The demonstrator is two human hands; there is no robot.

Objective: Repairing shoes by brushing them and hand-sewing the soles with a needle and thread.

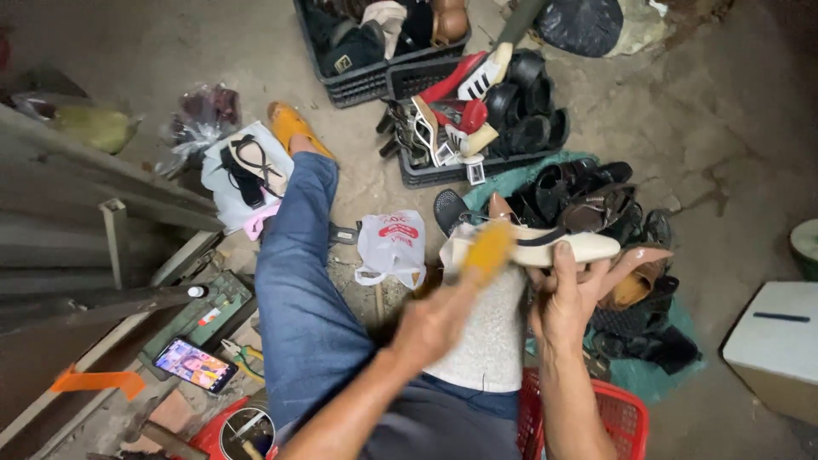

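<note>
Fingers (569, 271) of the right hand (567, 311) wrap the cream shoe (545, 249), thumb on top. The left hand (434, 324) grips a blurred yellow-handled brush (486, 252) touching the shoe's heel end.

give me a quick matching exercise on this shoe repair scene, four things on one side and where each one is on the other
Things:
1. cream shoe
2. brush
3. phone
4. white plastic bag

Places:
A. on the floor between the leg and the shoe pile
B. held in the right hand
C. lying screen-up at lower left
D. held in the left hand, against the shoe

Pairs: 1-B, 2-D, 3-C, 4-A
</note>
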